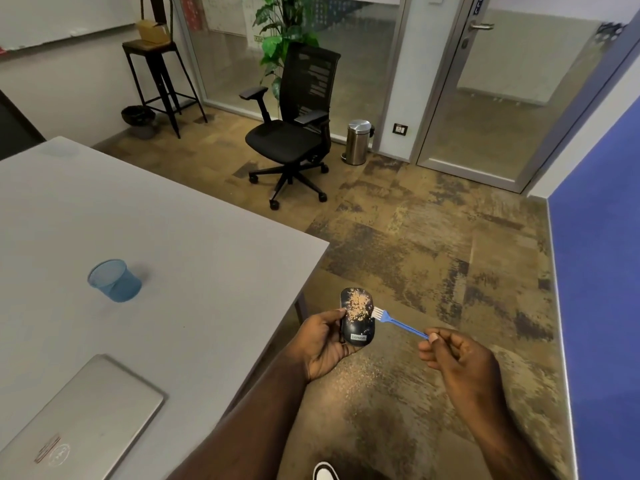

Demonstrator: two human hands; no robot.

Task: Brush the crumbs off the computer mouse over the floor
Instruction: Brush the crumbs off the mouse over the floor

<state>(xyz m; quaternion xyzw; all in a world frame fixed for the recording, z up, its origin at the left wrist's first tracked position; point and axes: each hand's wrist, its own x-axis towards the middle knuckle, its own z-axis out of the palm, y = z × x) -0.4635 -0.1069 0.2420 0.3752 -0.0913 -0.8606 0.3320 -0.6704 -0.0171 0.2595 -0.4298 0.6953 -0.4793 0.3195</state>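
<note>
My left hand (322, 344) holds a dark computer mouse (357, 317) just past the table's right edge, above the carpet. Pale crumbs cover the mouse's upper half. A small blue brush (398, 322) with white bristles is pinched in my right hand (457, 355), and its bristles touch the right side of the mouse. On the patterned carpet (433, 258) below my hands lies a light scatter of crumbs (360, 375).
A grey table (173, 220) fills the left, with a blue mesh cup (116, 280) and a closed silver laptop (86, 420) on it. Farther off stand a black office chair (294, 133), a steel bin (358, 142) and a black stool (156, 64). A blue wall (595, 271) runs along the right.
</note>
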